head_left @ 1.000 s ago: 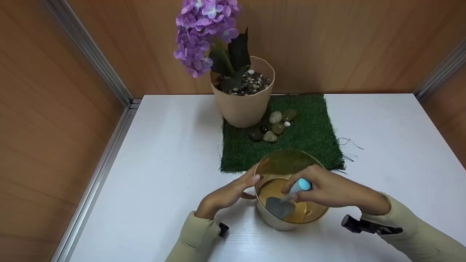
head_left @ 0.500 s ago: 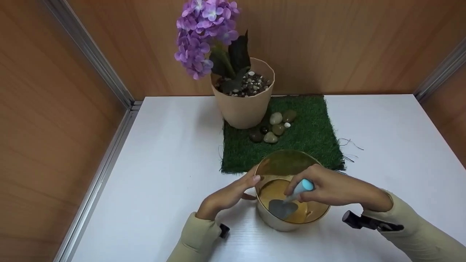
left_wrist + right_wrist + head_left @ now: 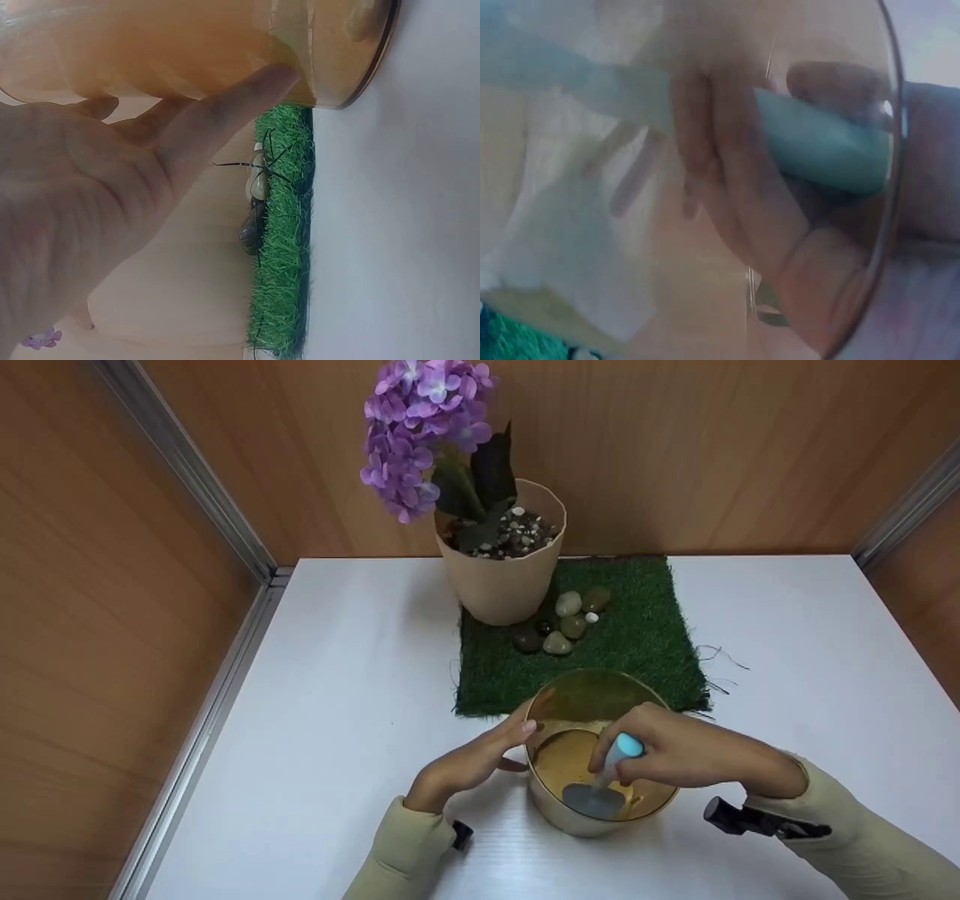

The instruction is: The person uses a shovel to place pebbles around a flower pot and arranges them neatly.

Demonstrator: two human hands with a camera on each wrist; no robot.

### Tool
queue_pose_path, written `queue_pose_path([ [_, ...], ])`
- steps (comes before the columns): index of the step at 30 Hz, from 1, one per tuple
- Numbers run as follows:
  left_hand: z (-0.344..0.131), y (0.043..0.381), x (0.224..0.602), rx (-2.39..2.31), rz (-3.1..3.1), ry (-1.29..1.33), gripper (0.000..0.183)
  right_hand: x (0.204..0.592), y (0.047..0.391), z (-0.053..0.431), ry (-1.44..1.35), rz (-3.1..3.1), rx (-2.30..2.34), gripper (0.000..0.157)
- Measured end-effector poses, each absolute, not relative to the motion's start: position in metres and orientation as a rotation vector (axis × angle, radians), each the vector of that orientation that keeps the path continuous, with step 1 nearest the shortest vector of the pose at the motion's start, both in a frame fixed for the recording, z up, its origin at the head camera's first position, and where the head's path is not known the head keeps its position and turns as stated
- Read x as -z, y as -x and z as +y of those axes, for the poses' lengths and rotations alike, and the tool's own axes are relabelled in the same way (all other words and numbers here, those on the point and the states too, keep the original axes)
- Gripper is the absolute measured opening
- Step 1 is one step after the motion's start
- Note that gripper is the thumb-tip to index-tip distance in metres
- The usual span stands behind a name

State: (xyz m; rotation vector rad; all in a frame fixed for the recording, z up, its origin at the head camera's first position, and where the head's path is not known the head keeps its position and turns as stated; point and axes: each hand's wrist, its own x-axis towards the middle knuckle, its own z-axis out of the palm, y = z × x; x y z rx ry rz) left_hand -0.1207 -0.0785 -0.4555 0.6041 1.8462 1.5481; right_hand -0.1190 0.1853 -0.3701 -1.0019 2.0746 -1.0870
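Note:
A clear amber bowl (image 3: 570,817) stands on the white table at the grass mat's near edge. My right hand (image 3: 671,750) reaches over its rim and grips the turquoise-ended handle of a spatula (image 3: 592,801). The spatula's grey head is low inside the bowl, near the front wall. In the right wrist view the fingers (image 3: 731,142) curl round the pale handle (image 3: 825,142), seen through the bowl's wall. My left hand (image 3: 472,761) rests against the bowl's left side with its fingers extended; in the left wrist view they lie along the amber wall (image 3: 172,45).
Behind the bowl lies a green grass mat (image 3: 637,652), with several pebbles (image 3: 568,626) on it. A beige flower pot (image 3: 499,585) holding purple flowers (image 3: 412,442) stands on its back left corner. Wooden panels (image 3: 712,457) enclose the white table (image 3: 322,690).
The spatula's head has slid right and slightly nearer inside the bowl, and its handle stands more upright. The left hand and the bowl have stayed nearly in place.

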Motion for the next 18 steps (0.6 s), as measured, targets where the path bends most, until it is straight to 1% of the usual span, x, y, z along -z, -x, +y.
queue_pose_path([
  [5, -0.078, 0.121, 0.456, -1.554, 1.834, -0.608, 0.052, 0.367, 0.120, 0.190, 0.876, 2.027, 1.190, 0.027],
  [12, -0.077, 0.119, 0.454, -1.552, 1.832, -0.582, 0.054, 0.361, 0.127, 0.207, 0.780, 1.938, 1.393, 0.019],
  [18, -0.076, 0.119, 0.453, -1.560, 1.822, -0.565, 0.055, 0.357, 0.132, 0.223, 0.706, 1.884, 1.517, 0.021],
])
